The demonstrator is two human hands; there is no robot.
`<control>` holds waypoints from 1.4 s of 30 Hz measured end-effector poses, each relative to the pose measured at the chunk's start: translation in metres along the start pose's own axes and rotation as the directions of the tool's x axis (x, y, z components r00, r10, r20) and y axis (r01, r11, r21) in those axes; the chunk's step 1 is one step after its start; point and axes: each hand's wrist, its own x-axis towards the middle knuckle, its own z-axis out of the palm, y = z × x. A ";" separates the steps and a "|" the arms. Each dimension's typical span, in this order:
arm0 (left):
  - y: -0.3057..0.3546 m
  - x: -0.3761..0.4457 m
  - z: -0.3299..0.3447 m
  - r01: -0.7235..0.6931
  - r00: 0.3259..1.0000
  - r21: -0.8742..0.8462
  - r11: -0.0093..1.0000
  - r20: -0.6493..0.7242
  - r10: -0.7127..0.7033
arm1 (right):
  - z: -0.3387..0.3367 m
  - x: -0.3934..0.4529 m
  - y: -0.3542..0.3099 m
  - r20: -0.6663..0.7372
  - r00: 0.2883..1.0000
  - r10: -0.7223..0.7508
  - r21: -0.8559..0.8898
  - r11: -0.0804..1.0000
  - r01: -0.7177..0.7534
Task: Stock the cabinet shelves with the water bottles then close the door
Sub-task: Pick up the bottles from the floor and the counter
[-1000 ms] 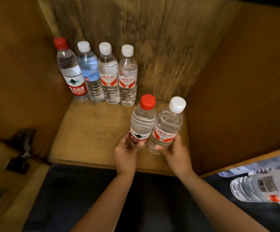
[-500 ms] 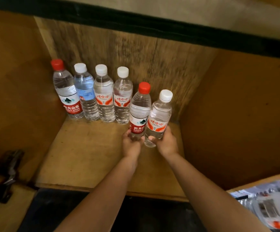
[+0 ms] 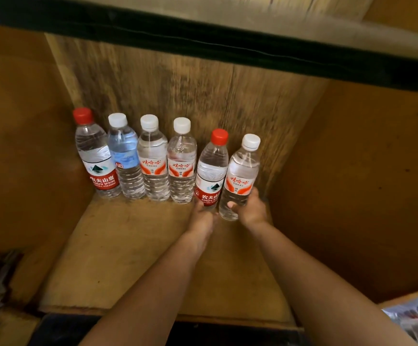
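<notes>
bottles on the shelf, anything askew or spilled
No spill shows. Four bottles stand upright along the back wall. The red-capped bottle in the left hand and the white-capped bottle in the right hand lean right, a little forward of the row.

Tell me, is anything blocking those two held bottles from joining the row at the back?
Nothing visible does. The red-capped bottle and white-capped bottle face bare shelf right of the row's last bottle.

The leftmost bottle (image 3: 95, 156) reads "NONGFU SPRING"; its neighbour (image 3: 125, 158) "NB".
</notes>
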 end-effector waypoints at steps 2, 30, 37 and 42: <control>0.004 0.002 0.000 -0.008 1.000 0.012 1.000 0.015 0.007 | 0.000 0.001 0.000 0.003 1.000 -0.005 0.001 1.000 0.005; 0.029 -0.006 0.017 0.028 0.996 -0.179 0.983 0.084 -0.013 | 0.002 0.019 0.006 -0.016 1.000 -0.007 0.183 0.983 0.009; 0.034 -0.004 0.011 0.066 0.995 -0.157 0.985 0.091 -0.052 | 0.008 0.026 0.010 -0.040 0.998 -0.048 0.131 0.990 0.052; 0.031 -0.006 0.005 0.075 0.991 -0.143 0.987 0.117 -0.058 | 0.008 0.027 0.011 -0.012 0.997 -0.070 0.121 0.990 0.071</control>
